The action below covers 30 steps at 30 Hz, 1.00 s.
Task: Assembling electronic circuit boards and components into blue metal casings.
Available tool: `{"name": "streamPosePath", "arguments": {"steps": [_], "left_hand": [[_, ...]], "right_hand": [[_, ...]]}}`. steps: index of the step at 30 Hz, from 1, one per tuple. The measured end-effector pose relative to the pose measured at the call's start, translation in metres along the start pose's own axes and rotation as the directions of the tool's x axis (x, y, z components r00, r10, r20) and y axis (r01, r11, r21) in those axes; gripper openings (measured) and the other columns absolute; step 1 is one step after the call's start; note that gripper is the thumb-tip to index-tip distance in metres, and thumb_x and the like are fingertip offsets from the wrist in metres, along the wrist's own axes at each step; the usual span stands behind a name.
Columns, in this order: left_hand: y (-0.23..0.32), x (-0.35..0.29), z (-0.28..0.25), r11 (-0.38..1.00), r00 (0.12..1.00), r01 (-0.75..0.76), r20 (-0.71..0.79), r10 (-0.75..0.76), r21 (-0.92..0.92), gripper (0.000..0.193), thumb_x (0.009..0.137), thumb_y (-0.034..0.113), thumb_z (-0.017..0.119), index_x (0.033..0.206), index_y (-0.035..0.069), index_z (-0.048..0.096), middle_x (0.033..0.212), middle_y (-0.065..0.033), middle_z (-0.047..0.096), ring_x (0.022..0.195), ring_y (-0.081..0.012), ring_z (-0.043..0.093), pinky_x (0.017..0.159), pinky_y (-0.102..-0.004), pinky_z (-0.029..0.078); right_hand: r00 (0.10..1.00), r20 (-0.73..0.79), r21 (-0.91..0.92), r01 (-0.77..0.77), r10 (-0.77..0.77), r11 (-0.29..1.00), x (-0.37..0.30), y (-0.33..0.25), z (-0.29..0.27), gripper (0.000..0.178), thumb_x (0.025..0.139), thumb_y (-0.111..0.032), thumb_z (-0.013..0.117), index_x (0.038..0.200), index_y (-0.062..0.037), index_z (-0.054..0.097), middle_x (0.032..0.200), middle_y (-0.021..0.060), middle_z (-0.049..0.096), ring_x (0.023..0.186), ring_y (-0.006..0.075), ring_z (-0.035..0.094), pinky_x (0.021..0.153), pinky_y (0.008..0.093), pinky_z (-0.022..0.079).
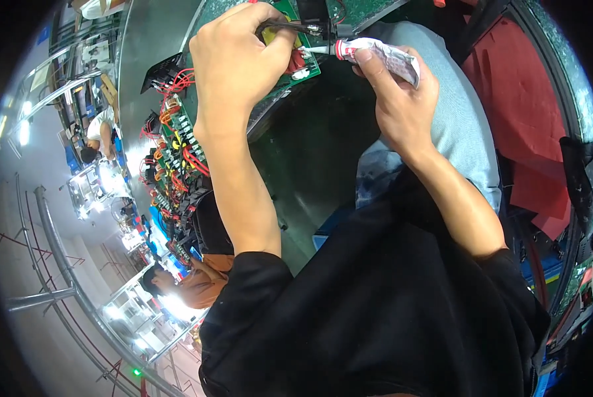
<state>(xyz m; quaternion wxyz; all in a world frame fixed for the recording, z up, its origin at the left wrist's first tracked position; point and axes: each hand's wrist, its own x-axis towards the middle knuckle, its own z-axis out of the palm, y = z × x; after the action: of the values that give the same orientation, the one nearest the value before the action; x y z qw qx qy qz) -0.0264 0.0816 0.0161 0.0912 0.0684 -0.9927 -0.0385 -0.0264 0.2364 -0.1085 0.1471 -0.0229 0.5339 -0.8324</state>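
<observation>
Green circuit board (313,65) sits near the top of the view, partly beneath the left hand (240,63), with the slim nozzle (319,49) of a crumpled white tube (389,56) aimed at its right-hand portion. The right hand (408,99) pinches that tube between thumb and fingers; the left hand is curled in close beside dark leads (285,25), though whether it grips those leads, the board or both I cannot tell. Too hard a squeeze could, I judge, push out a surplus and spread the white substance (300,75) over parts such as the red component (296,59). Should the board slip, the nozzle might smear or knock something; a tug on the leads could strain them. Much of the board is hidden by the left hand, and the nozzle's very tip is too small to show whether it touches.
</observation>
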Motion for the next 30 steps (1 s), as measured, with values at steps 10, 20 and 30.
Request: {"name": "streamPosePath", "arguments": {"steps": [10, 20, 30], "left_hand": [[0.0014, -0.0009, 0.0012, 1.000, 1.000, 0.012, -0.019, -0.012, 0.010, 0.015, 0.075, 0.018, 0.071, 0.087, 0.010, 0.073, 0.084, -0.0064, 0.072, 0.068, -0.0191, 0.070, 0.066, -0.0282, 0.053], [0.0001, -0.0013, 0.0016, 0.999, 1.000, -0.018, -0.019, 0.018, 0.040, 0.015, 0.075, 0.020, 0.071, 0.086, 0.012, 0.074, 0.084, -0.0050, 0.071, 0.068, -0.0212, 0.069, 0.068, -0.0291, 0.053], [-0.0013, -0.0027, 0.0033, 0.999, 0.999, -0.017, -0.032, 0.018, 0.040, 0.014, 0.075, 0.020, 0.071, 0.087, 0.012, 0.074, 0.083, -0.0050, 0.071, 0.068, -0.0200, 0.069, 0.066, -0.0280, 0.053]], "right_hand": [[0.995, -0.023, 0.018, 0.094, -0.094, 0.995, 0.0031, 0.0085, 0.0025, 0.022, 0.089, -0.016, 0.073, 0.096, 0.0031, 0.065, 0.081, 0.0030, 0.067, 0.072, 0.0041, 0.057, 0.062, 0.0196, 0.045], [0.992, 0.011, -0.034, 0.129, -0.129, 0.991, 0.0034, 0.0061, 0.0012, 0.019, 0.089, -0.009, 0.072, 0.100, 0.0043, 0.064, 0.088, 0.0034, 0.066, 0.080, 0.0053, 0.060, 0.073, 0.0178, 0.046], [0.990, 0.003, -0.014, 0.141, -0.141, 0.990, 0.0048, 0.0109, 0.0006, 0.017, 0.088, -0.009, 0.073, 0.097, 0.0029, 0.064, 0.084, 0.0000, 0.063, 0.076, 0.0024, 0.055, 0.068, 0.0168, 0.043]]}}
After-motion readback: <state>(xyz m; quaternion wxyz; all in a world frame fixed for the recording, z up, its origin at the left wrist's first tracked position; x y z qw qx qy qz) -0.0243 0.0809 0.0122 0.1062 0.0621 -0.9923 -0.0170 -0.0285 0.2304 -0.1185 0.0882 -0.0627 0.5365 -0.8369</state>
